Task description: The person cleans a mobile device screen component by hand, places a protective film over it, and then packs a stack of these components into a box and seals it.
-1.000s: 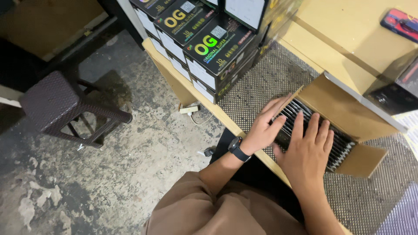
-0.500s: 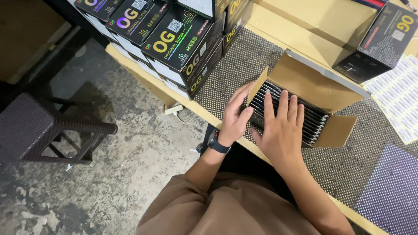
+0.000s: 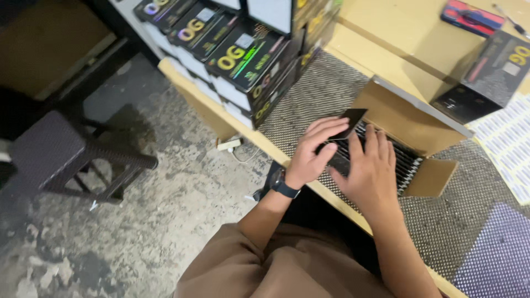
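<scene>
An open brown cardboard box (image 3: 411, 118) lies on a mesh mat on the wooden table, filled with a row of several thin black packets (image 3: 406, 160). My left hand (image 3: 316, 150), with a black watch on its wrist, pinches one black packet (image 3: 352, 118) and lifts its end out of the row at the box's left side. My right hand (image 3: 369, 171) lies flat, fingers spread, on top of the remaining packets.
Stacks of black printed boxes (image 3: 243, 60) stand at the table's far left. Another black box (image 3: 486, 77) and a sheet of white labels (image 3: 510, 146) lie to the right. A dark stool (image 3: 66, 154) stands on the concrete floor at left.
My left hand has pulled one black packet up out of the row. The view has shifted, and my right hand stays pressed on the packets.
</scene>
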